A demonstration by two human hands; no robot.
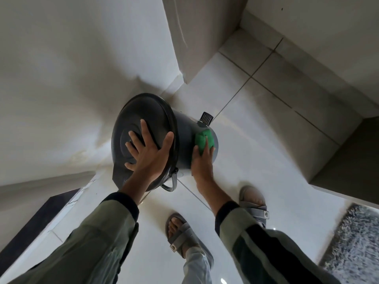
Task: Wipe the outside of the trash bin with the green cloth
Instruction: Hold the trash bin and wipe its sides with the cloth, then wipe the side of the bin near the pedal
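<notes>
One dark grey pedal bin (pixel 184 136) is seen tilted on the pale tiled floor (pixel 256 152), near the corner where two walls meet. Its round lid (pixel 141 128) is turned toward the camera, and its ribbed foot pedal (pixel 206 118) juts from the base at the far side. A wire carrying handle (pixel 171 184) hangs from the rim at the near side.

The bin is judged to be light and rigid, probably empty, with a smooth, slightly slippery shell. It would best be steadied by the lid or the rim while the side is rubbed.

One green cloth (pixel 204 140) is pressed against the lower side wall. It is bunched, soft and pliable, and is held under the fingers of the right hand (pixel 202 160), which is closed loosely over it. The left hand (pixel 148 152) lies open, with fingers spread flat on the lid, bracing the bin without grasping anything.

Two sleeves with dark cuffs are in view, and two feet in grey strapped sandals (pixel 180 234) stand on the tiles. One shaggy grey mat (pixel 354 244) lies at the right edge.
</notes>
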